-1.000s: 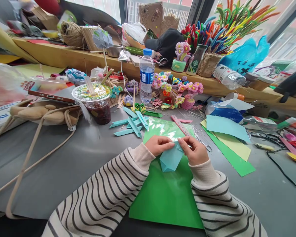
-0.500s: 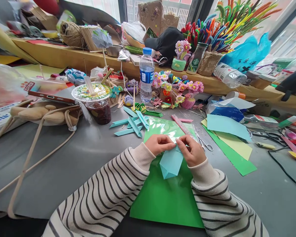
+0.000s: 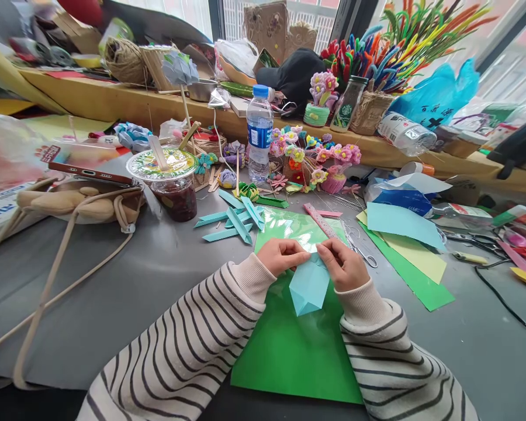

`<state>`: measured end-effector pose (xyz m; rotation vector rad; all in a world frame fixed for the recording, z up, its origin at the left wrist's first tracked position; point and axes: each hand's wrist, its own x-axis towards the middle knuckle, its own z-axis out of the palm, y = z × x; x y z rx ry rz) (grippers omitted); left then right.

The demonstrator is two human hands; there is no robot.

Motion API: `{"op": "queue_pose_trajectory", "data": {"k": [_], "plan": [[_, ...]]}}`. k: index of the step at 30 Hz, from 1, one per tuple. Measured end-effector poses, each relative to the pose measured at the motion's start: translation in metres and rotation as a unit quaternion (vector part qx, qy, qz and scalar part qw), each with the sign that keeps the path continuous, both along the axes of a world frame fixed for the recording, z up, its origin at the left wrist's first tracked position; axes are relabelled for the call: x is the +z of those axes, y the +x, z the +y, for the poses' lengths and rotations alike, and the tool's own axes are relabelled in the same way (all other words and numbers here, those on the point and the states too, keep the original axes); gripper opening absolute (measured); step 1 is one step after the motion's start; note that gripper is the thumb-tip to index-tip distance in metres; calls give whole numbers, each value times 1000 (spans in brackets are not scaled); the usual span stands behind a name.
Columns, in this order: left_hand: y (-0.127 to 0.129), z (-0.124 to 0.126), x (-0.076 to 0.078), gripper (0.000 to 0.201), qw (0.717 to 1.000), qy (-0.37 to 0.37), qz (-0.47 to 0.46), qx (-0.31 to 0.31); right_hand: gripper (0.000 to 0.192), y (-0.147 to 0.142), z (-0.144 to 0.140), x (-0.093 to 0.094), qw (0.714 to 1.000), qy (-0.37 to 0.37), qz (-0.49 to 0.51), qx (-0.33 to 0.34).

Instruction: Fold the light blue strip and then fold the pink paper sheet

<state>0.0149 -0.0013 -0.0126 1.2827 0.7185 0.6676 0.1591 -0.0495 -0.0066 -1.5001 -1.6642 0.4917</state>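
"Why do your left grip (image 3: 284, 256) and right grip (image 3: 344, 266) pinch the top edge of the folded light-blue paper (image 3: 309, 287)?"

"Likely so you steady its folds above the green sheet (image 3: 296, 362) (smooth backing, perhaps), folded strips (image 3: 239, 225) by its far left edge."

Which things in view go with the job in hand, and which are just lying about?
Job in hand:
light-blue folded paper, pinched by left hand and right hand
green sheet beneath
folded blue strips, probably

Apparently lying about:
lidded drink cup
water bottle
phone
black cap
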Motion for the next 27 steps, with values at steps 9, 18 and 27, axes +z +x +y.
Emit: {"op": "queue_pose_trajectory", "data": {"k": [9,18,27], "plan": [[-1,-1,-4,26,1000,9,4,26,22,1,1,-4,996,-47,74,9],[-1,-1,0,25,1000,-12,9,9,25,3,0,-6,987,-79,139,1],[-5,7,3,48,987,-132,-60,63,25,14,6,-3,923,-96,359,-103]]}}
